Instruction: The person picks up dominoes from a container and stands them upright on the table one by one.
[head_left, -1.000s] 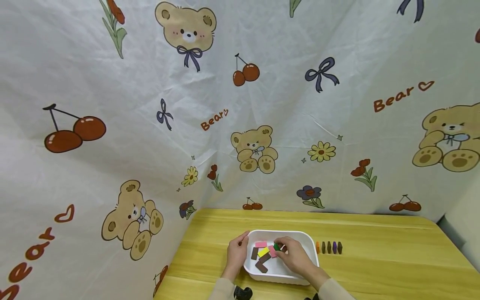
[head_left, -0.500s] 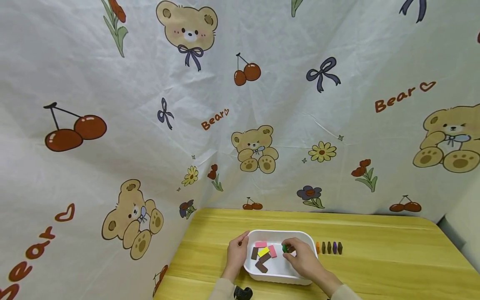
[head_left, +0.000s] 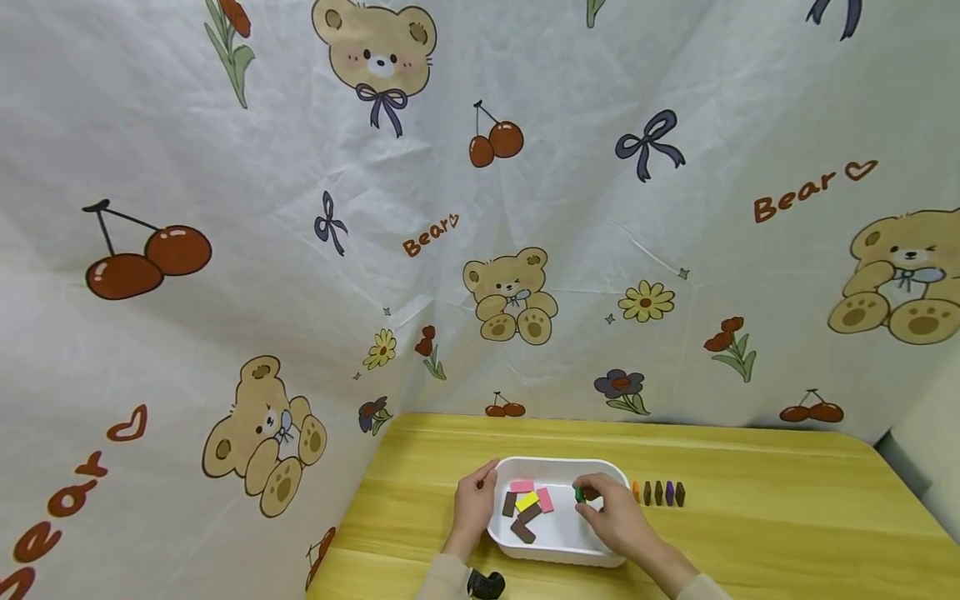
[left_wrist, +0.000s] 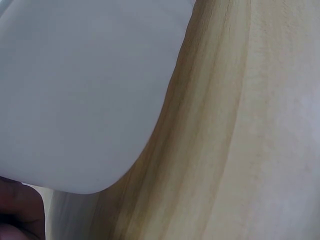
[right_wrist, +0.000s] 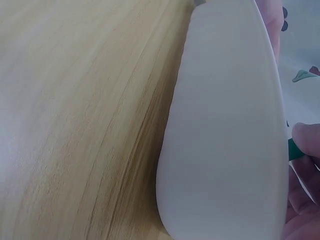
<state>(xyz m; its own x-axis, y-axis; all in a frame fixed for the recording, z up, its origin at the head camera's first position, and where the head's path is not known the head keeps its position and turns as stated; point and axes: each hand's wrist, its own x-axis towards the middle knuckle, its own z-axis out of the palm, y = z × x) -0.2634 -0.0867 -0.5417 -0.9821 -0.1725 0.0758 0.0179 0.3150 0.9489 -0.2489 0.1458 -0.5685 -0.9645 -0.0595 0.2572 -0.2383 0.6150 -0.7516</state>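
Observation:
In the head view, a white plastic tub (head_left: 557,542) stands on the table. My left hand (head_left: 474,507) grips its left end by the rim; in the left wrist view only a bit of that hand shows beside the tub. Over the tub's right part, my right hand (head_left: 611,510) pinches a small green block (head_left: 580,494) between thumb and fingers. The right wrist view shows the green block (right_wrist: 296,149) just past the rim. Lying in the tub's left half are two pink blocks (head_left: 545,500), a yellow block (head_left: 527,502) and several dark brown blocks (head_left: 522,532).
Right of the tub, a row of small upright blocks (head_left: 658,493) in orange, brown and purple stands on the wooden table (head_left: 765,500). A black object (head_left: 486,585) lies near my left sleeve. A bear-printed cloth (head_left: 570,208) hangs behind and at the left.
My right hand has moved rightward inside the tub with the green block, away from the pink and yellow blocks. My left hand has stayed on the rim.

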